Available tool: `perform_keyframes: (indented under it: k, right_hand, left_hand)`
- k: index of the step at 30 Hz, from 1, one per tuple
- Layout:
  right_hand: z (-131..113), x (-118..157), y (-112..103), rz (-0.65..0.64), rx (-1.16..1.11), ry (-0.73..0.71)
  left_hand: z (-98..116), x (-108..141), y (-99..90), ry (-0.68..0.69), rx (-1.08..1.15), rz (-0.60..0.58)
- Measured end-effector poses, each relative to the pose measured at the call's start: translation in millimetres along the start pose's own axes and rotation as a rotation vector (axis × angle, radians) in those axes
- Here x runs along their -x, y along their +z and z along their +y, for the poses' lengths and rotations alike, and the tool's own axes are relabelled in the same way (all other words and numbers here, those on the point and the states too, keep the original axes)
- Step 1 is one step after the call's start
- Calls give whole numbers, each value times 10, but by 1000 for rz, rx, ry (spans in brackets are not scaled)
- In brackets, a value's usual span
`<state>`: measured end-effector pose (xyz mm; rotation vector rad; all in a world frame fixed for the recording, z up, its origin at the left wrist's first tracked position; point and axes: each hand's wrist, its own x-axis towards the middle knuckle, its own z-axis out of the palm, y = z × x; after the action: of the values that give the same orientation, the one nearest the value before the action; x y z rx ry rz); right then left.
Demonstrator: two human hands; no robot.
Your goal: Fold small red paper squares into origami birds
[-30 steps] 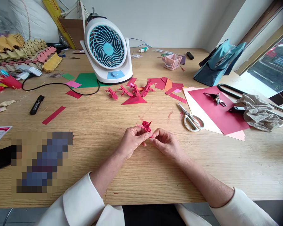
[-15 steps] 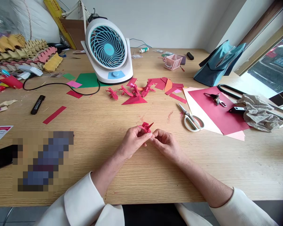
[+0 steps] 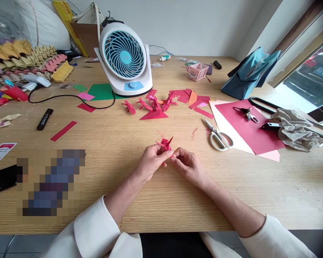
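Note:
A small folded red paper piece (image 3: 165,144) with pointed tips rises between my hands above the wooden table (image 3: 140,208). My left hand (image 3: 154,161) is closed on its lower left side, thumb across the front. Thumb and index finger of my right hand (image 3: 187,164) pinch its lower right edge; the paper there is mostly hidden by the fingertips. Farther back lie several folded red paper figures (image 3: 154,107). Silver scissors (image 3: 219,138) with white handles rest, slightly open, to the right of my hands.
A white and blue fan (image 3: 125,59) stands behind the figures. Red sheets (image 3: 247,125), keys (image 3: 249,114) and crumpled cloth (image 3: 297,129) lie right, a teal bag (image 3: 249,75) behind. On the left are a black marker (image 3: 45,119), a red strip (image 3: 64,130) and a blurred-out patch.
The red paper piece has tilted slightly and shifted a little left in my fingers. Both hands keep their hold. The camera view has moved slightly.

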<state>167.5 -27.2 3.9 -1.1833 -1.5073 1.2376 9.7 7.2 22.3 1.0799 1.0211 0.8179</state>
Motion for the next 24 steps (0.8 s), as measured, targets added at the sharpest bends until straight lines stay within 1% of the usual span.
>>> perform_keyframes:
  k: [2,4,7,13,17,20,24]
  right_hand:
    - [-5,2,-1,2,1,0]
    - [2,3,-4,-3,0,22]
    - [17,6,-7,2,21,42]
    - [12,9,8,58,53,37]
    - [4,4,11,27,13,47]
    - [7,-2,5,-8,-29,47]
    - [31,-11,0,17,-32,34]
  left_hand:
    - [5,0,-6,-72,84,-6]
    - [11,-5,-16,-105,126,14]
    - [14,-18,-31,-80,105,36]
    - [1,-33,-45,-43,67,13]
    - [8,-23,-57,-43,99,2]
    - [8,-19,-67,-23,71,-23]
    - [-17,-21,-57,12,18,-20]
